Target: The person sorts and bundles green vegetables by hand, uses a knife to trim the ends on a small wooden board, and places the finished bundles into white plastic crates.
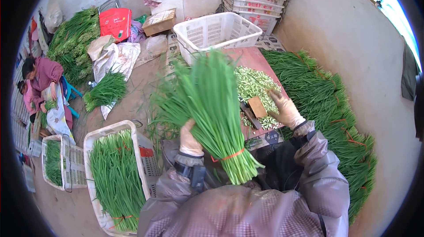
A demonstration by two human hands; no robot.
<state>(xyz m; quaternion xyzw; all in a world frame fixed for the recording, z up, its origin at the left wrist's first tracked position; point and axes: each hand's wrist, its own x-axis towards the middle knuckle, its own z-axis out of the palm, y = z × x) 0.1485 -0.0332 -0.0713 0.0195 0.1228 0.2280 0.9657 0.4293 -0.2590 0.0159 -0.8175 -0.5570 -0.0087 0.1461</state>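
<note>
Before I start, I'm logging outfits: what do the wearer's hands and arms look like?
The left hand and right hand wear thin, pale gloves. The sleeves are shiny and greyish-mauve. A dark, boxy device sits at the left wrist; a dark band shows at the right.

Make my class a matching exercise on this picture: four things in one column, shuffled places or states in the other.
1. Wearer's left hand
2. Wearer's right hand
3. Red bag
4. Orange-red band

A. Beside the piled greens
B. Tied around the green bundle
C. Open, near the chopped pieces
D. Holding the bundle

Pairs: 1-D, 2-C, 3-A, 4-B
</note>
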